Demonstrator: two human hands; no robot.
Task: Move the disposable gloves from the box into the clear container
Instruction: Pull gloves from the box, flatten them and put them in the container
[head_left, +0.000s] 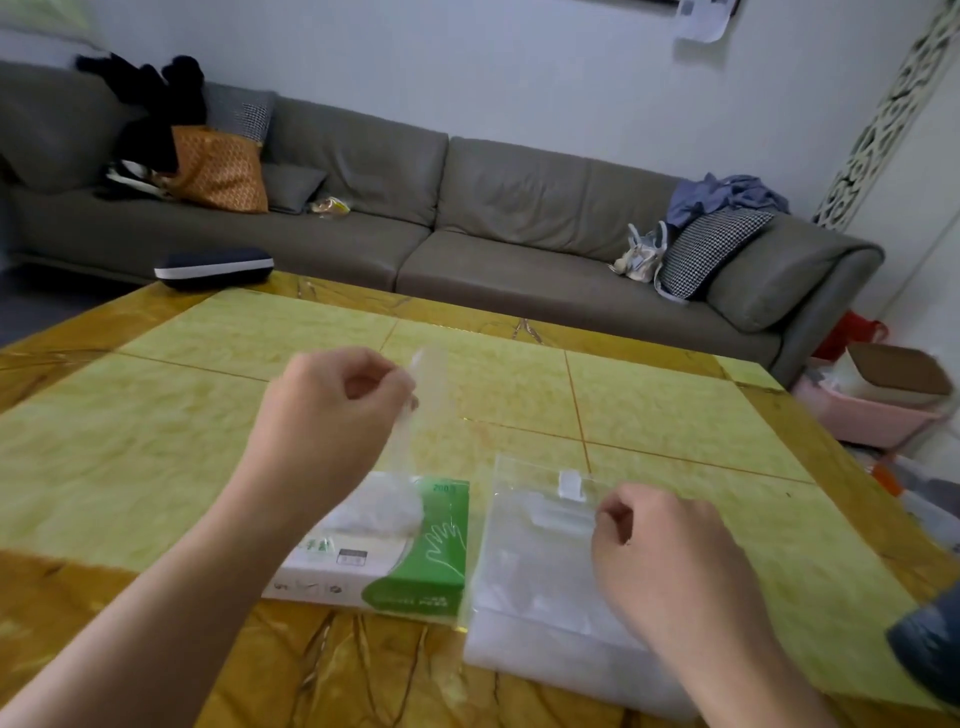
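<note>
Room: a living room with a long grey sofa (467, 208) against a pale wall; cushions, clothes and bags lie along it.
Surface: a yellow-green marbled table (649, 395) with amber borders; a dark case (213, 267) sits at its far left edge.
Glove box: the green-and-white glove box (395, 556) lies flat near the front edge, crumpled clear gloves bulging from its opening.
Clear container: a clear zip-style pouch (535, 571) lies just beside the box, to its right, with some clear film already inside.
Left hand: the left hand (332, 410) is raised above the box, fingers curled, pinching a thin disposable glove (415, 400) that trails down toward the opening.
Right hand: the right hand (670, 551) rests on the pouch with fingers curled at the top edge; whether it actually grips the film cannot be told.
Step in hand: probably drawing one glove free of the box.
Next move: likely carrying the glove rightward while the right hand holds the pouch mouth open, then feeding the limp film in without snagging.
</note>
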